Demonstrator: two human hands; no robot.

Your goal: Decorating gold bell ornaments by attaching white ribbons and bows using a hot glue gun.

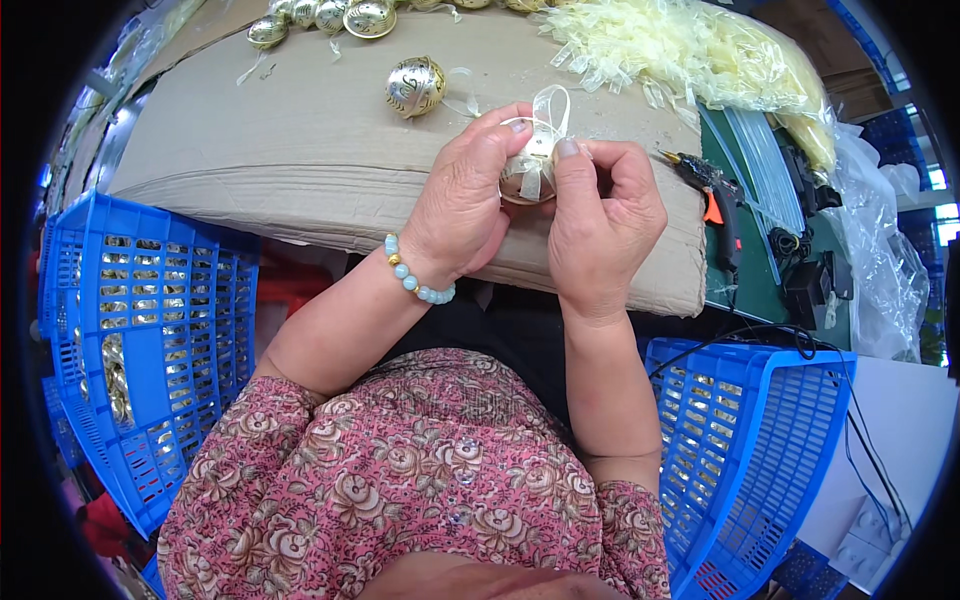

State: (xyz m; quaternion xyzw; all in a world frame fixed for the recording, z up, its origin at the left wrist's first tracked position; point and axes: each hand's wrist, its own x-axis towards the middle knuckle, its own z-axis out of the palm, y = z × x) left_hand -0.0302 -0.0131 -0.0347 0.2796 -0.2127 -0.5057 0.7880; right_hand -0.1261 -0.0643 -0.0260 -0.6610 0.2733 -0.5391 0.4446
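My left hand (465, 195) is closed around a shiny pale gold ball ornament (528, 180), its thumb pressed on the near top of the ball. A sheer cream ribbon loop (551, 108) stands up from the ornament, and a short ribbon end lies down its front. With thumb and forefinger pinched together, my right hand (605, 210) grips the ribbon at the ball's right side. Its other fingers curl behind and are partly hidden. Just beyond my hands, a second gold ball ornament (415, 87) with dark markings rests on the cardboard (300, 140), a ribbon trailing beside it.
More gold ornaments (370, 18) line the far edge. A heap of cream ribbon bows (650, 40) lies far right. At right are a glue gun (715, 200) and clear glue sticks (755, 165). Blue crates (150, 300) of ornaments stand left, with another blue basket (750, 450) right.
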